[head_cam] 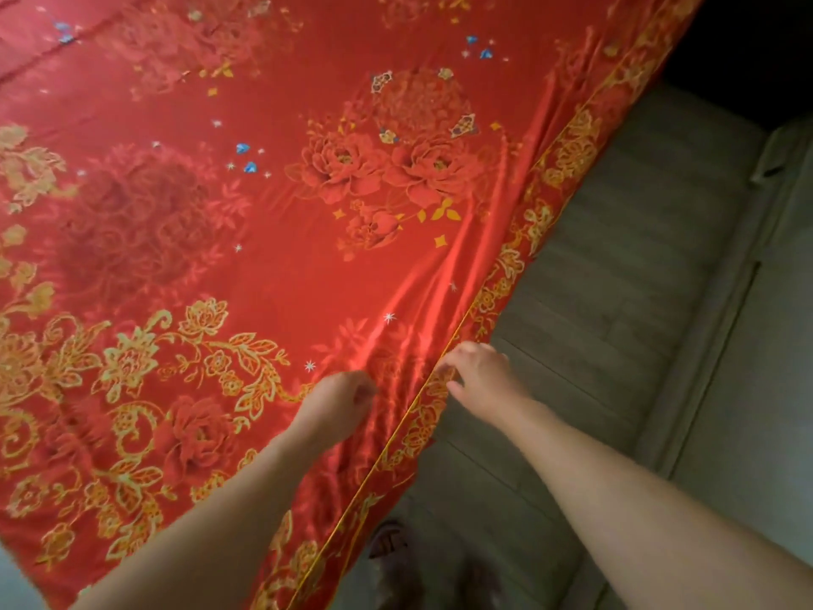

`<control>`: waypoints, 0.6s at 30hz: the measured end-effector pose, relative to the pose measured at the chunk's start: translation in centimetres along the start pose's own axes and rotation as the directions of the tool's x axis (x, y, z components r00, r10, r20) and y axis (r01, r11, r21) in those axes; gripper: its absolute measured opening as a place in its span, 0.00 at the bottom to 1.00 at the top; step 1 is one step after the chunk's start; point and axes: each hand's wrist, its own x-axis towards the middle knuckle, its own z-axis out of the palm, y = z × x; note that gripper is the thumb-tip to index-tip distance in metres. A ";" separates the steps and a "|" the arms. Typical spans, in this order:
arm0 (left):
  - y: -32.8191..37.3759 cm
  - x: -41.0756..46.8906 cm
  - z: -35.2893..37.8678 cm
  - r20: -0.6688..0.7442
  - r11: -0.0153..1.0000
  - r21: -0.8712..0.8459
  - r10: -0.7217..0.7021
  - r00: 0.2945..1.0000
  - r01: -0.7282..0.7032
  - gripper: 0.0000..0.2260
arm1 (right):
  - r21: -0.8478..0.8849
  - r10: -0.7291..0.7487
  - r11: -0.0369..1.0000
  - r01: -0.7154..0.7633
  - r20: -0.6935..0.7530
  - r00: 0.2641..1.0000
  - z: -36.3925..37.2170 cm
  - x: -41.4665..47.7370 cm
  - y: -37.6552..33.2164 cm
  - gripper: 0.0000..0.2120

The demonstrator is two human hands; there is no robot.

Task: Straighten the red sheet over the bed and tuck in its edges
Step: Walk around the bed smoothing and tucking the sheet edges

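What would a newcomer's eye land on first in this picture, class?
The glossy red sheet with gold flowers fills most of the view, spread over the bed. Low in the middle, the left hand and right hand pinch its gold-bordered edge, where creases fan out. Grey floor lies to the right.

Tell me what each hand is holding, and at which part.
Both hold the red sheet. The left hand pinches the wrinkled red cloth just inside the gold piping; the right hand grips the gold-patterned border at the bed's edge.
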 end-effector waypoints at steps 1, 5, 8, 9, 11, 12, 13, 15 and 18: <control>0.7 0.8 -0.5 0.005 1.000 -0.015 -0.016 1.000 0.016 0.08 | 0.022 0.008 1.000 -0.008 -0.015 1.000 -1.0 0.4 0.5 0.11; 5.5 4.9 -3.2 0.044 1.000 -0.009 0.013 0.999 -0.012 0.08 | 0.157 0.079 0.986 -0.064 -0.088 0.993 -6.1 1.4 4.0 0.10; 10.4 8.4 -6.0 0.044 0.997 0.039 0.063 0.997 -0.065 0.09 | 0.243 0.131 0.964 -0.104 -0.099 0.986 -10.6 1.8 7.4 0.10; 12.0 9.6 -6.9 0.036 0.996 0.046 0.069 0.997 -0.070 0.09 | 0.249 0.137 0.963 -0.106 -0.111 0.984 -12.0 2.1 8.7 0.10; 15.9 12.4 -8.7 0.025 0.997 0.041 0.071 0.997 -0.072 0.09 | 0.255 0.148 0.961 -0.110 -0.136 0.980 -15.4 2.6 11.8 0.11; 18.0 13.9 -9.5 0.014 0.997 0.034 0.069 0.998 -0.069 0.09 | 0.253 0.153 0.961 -0.112 -0.147 0.977 -17.4 3.0 13.4 0.11; 20.0 15.1 -10.2 0.009 0.998 0.030 0.061 0.998 -0.061 0.09 | 0.258 0.158 0.959 -0.114 -0.155 0.975 -19.0 3.3 14.8 0.11; 23.8 17.0 -11.0 0.010 0.998 0.034 0.048 0.999 -0.048 0.09 | 0.277 0.158 0.955 -0.109 -0.163 0.974 -22.1 3.8 17.3 0.11; 28.7 19.7 -10.7 0.049 1.000 0.021 0.017 0.999 -0.018 0.09 | 0.246 0.138 0.964 -0.104 -0.124 0.983 -25.7 4.5 20.5 0.11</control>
